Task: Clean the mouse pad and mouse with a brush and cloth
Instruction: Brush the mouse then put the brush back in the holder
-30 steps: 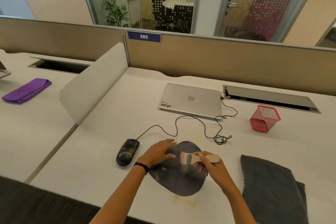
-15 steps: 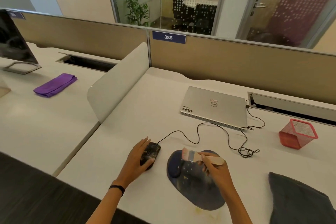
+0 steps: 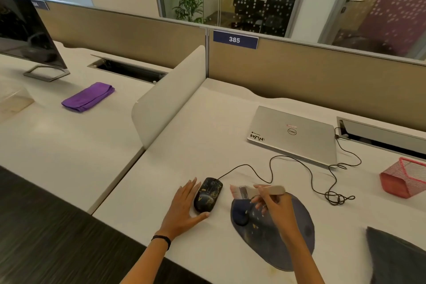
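Observation:
A dark oval mouse pad (image 3: 297, 235) with a raised wrist rest lies near the desk's front edge. Left of it sits a black speckled wired mouse (image 3: 208, 193). My left hand (image 3: 184, 208) lies flat on the desk beside the mouse, fingers straight along its left side and thumb under its near end. My right hand (image 3: 275, 208) grips a small brush (image 3: 255, 191) by its pale wooden handle, bristles pointing left, just above the pad's far left edge. A dark grey cloth (image 3: 396, 258) lies at the lower right.
A closed silver laptop (image 3: 292, 134) lies behind, with the mouse cable (image 3: 309, 168) looping to it. A red mesh pen holder (image 3: 405, 178) lies on its side at right. A low divider (image 3: 166, 97) separates the neighbouring desk with a purple cloth (image 3: 88, 97) and monitor (image 3: 25, 34).
My left hand left the mouse pad and moved to the mouse, settling around its left side. The brush moved toward the pad's far left edge. The view swung left.

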